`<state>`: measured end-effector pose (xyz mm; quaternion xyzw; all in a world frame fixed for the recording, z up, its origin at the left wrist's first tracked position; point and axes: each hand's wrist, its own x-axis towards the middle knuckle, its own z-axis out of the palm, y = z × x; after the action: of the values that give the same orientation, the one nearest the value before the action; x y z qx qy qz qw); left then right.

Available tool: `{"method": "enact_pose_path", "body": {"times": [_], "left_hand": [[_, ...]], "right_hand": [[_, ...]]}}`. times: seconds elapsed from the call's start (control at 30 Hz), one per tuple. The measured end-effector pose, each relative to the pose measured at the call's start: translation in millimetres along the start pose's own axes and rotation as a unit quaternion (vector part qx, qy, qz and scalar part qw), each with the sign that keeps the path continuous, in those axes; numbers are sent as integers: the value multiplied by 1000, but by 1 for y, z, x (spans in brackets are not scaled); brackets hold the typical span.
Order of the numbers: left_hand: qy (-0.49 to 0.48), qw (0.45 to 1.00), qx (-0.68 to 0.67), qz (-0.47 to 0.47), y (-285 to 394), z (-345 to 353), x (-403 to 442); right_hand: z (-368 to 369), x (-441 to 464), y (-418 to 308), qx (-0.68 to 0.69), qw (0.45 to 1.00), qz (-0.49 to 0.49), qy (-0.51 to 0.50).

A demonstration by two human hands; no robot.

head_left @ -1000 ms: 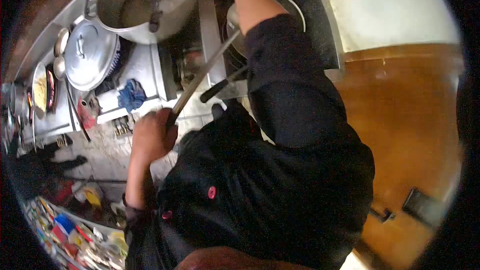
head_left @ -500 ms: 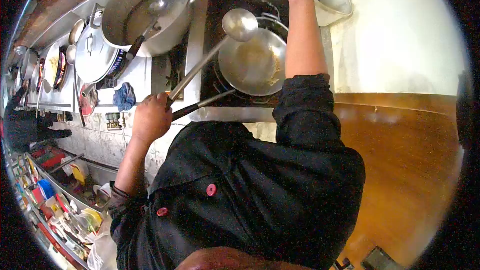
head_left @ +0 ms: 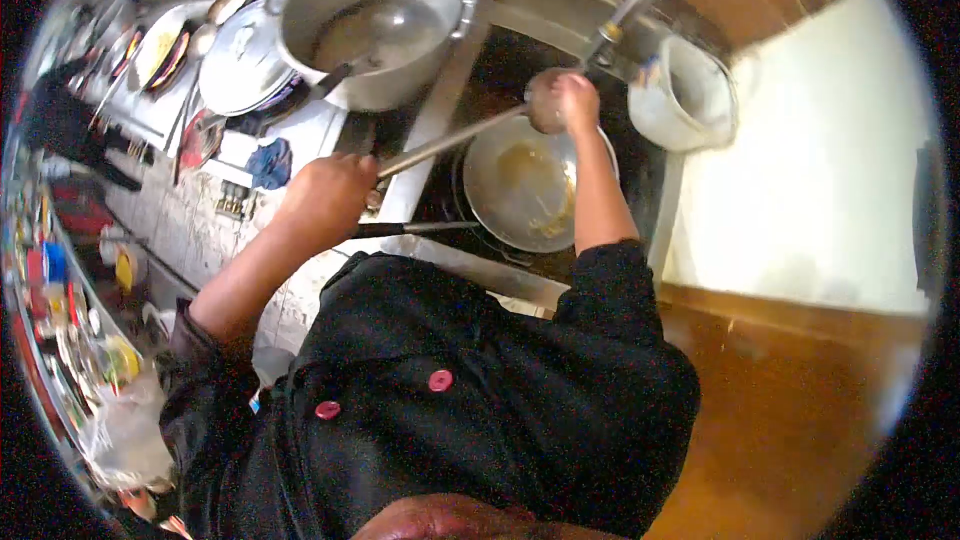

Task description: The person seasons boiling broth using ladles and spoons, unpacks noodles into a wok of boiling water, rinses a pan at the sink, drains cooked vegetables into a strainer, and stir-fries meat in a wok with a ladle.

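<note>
My left hand (head_left: 328,202) is wrapped round the long handle of a metal ladle (head_left: 455,140). The ladle's bowl hangs over the far rim of a metal wok (head_left: 490,195), which sits on the stove with a little brownish liquid and some pale bits inside. Beside the ladle's bowl, seemingly touching it, is my right hand (head_left: 577,102); its fingers are blurred by motion. The wok's black handle (head_left: 380,230) points left, below my left hand. Just beyond my right hand, a metal tap (head_left: 630,15) with a brass-coloured ring angles down.
A big deep pot (head_left: 400,80) with a utensil in it stands left of the wok. Farther left are a lidded pot (head_left: 240,65) and a blue cloth (head_left: 270,164). A whitish bucket (head_left: 675,105) stands at the right wall. Another person's dark sleeve (head_left: 70,120) shows far left.
My right hand has come down from the tap to the ladle's bowl. The ladle has moved right with my left hand still on its handle. The whole view has tilted.
</note>
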<state>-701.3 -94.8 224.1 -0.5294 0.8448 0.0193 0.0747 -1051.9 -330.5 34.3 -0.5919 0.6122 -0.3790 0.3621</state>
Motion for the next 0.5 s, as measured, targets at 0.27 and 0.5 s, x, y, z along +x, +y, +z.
{"method": "enact_pose_path", "body": {"times": [0.27,0.5], "left_hand": [[103,983,65,-136,-17,14,6],[191,959,112,-178,-16,19,21]], "right_hand": [[-53,-24,10,260,939,132,182],[-26,12,-45,8,994,-56,-89]]}}
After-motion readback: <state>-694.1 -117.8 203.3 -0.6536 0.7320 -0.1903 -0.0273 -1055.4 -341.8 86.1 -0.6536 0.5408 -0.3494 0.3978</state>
